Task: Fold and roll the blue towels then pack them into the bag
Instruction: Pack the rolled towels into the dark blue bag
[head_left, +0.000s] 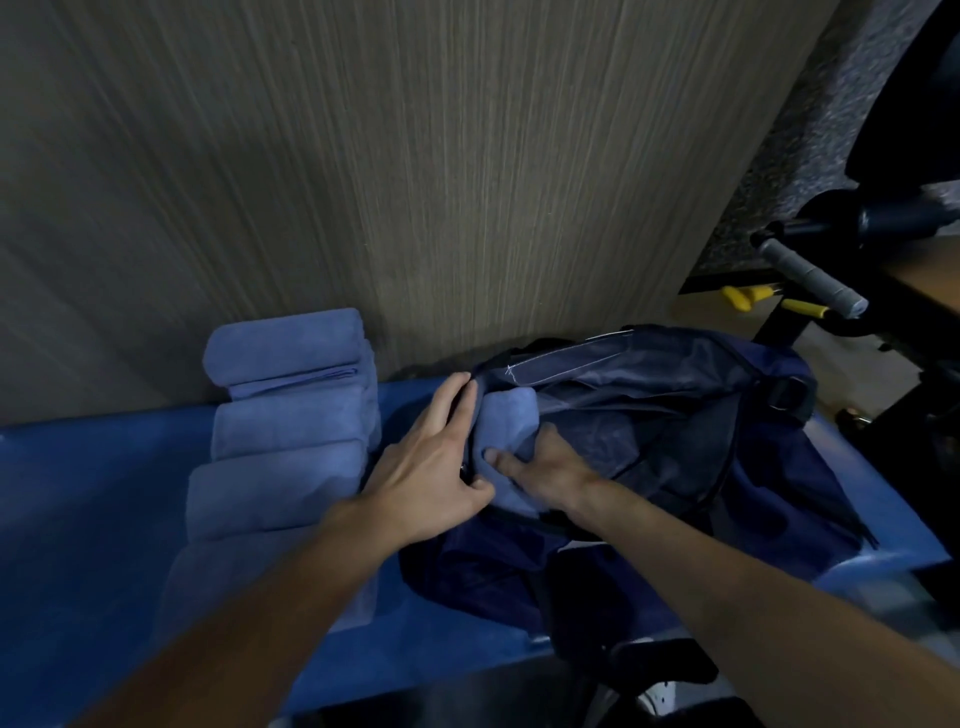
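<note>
A dark navy bag (675, 431) lies open on the blue surface (78, 493) at the right. A rolled blue towel (506, 415) sits in the bag's mouth at its left end. My right hand (545, 470) grips this towel, thumb on its near face and fingers wrapped round its far side. My left hand (431, 467) holds the bag's left rim, fingers stretched along the edge and thumb pinching it near the towel. Several rolled blue towels (285, 431) lie in a row to the left of my left hand.
A wood-grain panel (415, 182) rises directly behind the towels and bag. Black exercise equipment with a grey-taped handle (810, 280) and yellow parts (802, 307) stands at the right. A black strap of the bag (789, 392) lies at its far right end.
</note>
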